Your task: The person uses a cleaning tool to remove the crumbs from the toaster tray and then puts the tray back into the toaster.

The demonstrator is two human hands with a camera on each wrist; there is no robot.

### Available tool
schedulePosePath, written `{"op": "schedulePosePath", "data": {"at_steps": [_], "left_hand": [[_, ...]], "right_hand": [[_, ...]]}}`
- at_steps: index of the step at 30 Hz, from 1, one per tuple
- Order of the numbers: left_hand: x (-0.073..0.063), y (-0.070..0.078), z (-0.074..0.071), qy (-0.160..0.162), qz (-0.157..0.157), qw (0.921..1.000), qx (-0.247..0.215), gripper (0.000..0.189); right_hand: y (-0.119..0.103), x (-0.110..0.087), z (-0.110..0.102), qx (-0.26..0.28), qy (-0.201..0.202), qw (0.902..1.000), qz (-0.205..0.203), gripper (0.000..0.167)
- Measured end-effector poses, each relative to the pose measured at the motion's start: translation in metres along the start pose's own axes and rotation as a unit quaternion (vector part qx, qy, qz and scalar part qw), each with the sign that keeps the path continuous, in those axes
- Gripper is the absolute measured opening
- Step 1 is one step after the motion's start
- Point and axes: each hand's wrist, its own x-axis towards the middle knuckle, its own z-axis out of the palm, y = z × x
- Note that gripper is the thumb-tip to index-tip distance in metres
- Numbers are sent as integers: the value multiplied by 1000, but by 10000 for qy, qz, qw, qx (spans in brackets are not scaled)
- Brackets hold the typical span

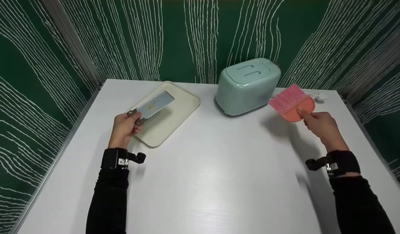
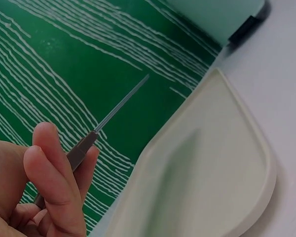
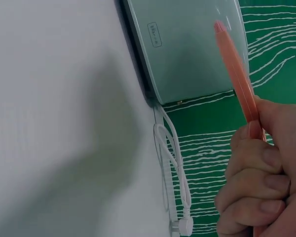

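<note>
Over the cream tray, my left hand grips the grey-brown handle of a flat tool with a rectangular metal blade. The blade is raised above the tray and bears a small yellowish mark. From the left wrist view the blade appears edge-on, thin, angled up. My right hand pinches the rounded orange back of a small brush, thumb on its face. Its pink bristles point up and left, toward the toaster. Seen side-on in the right wrist view, the brush overlaps the toaster, fingers curled around its back.
A mint-green toaster with a two-slot top stands at the back of the white table. Its white cord and plug lie by the back edge to its right. Green walls with white lines enclose the table's back and sides.
</note>
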Motion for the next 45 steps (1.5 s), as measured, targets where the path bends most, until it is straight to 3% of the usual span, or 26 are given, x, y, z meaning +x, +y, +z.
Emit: {"op": "schedulePosePath", "data": {"at_steps": [25, 34, 45], "left_hand": [[-1, -1, -2, 91, 74, 9998, 170, 23], [0, -1, -3, 85, 34, 9999, 141, 20], [-2, 0, -2, 28, 134, 9998, 139, 19]], "right_hand": [[-76, -9, 26, 143, 361, 9941, -1015, 68], [-115, -13, 52, 114, 241, 9881, -1517, 67], [-161, -21, 96, -5, -143, 9831, -1824, 66]]}}
